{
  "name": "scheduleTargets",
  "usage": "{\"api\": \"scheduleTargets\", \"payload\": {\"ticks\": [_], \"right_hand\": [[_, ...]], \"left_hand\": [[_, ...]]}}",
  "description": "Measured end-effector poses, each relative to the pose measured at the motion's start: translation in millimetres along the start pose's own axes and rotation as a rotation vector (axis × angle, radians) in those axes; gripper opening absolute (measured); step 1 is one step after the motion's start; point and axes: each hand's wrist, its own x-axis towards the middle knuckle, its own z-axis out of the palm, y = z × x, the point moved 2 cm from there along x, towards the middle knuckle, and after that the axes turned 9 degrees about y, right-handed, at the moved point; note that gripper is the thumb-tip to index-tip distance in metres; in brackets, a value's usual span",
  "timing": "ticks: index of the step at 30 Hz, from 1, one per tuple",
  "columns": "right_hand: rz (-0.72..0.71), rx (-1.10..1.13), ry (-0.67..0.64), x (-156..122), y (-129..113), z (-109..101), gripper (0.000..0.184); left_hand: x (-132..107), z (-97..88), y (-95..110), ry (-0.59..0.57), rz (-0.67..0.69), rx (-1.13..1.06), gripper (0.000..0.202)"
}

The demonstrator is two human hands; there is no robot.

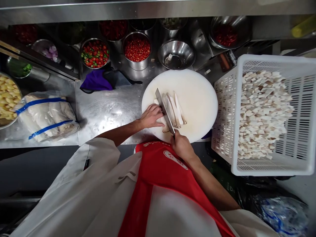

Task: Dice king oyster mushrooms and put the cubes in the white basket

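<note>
On a round white cutting board (197,98), my right hand (182,146) grips the handle of a kitchen knife (165,110), its blade slanting away to the upper left. My left hand (152,116) is closed over a pale king oyster mushroom (161,121) just left of the blade, fingers pressing it to the board. Several long mushroom slices (175,110) lie to the right of the blade, white with brownish edges. Part of the held mushroom is hidden under my fingers.
A white plastic basket (234,131) of diced mushroom (264,115) stands right. Bagged whole mushrooms (49,115) lie left. Behind the board are a steel bowl (176,54), a container of chopped red chillies (137,49) and a purple cloth mask (96,80). A steel shelf edge (158,8) runs overhead.
</note>
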Motion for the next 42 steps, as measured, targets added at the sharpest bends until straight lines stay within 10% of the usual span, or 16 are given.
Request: {"api": "scheduleTargets", "payload": {"ticks": [9,16,35,42], "right_hand": [[-0.035,0.179,0.252,-13,12,13,0.035],[-0.047,0.155,0.162,-37,6,-4,0.039],[0.091,0.017,0.052,1,-15,15,0.03],[0.036,0.592,-0.025,4,-28,21,0.057]], "left_hand": [[-7,-4.2,3,-0.002,-0.042,-0.001,0.047],[-10,-13.1,-18,0.085,-0.246,-0.03,0.045],[7,-10.2,-34,-0.035,-0.121,-0.052,0.054],[10,-12.2,-29,-0.073,-0.127,0.05,0.059]]}}
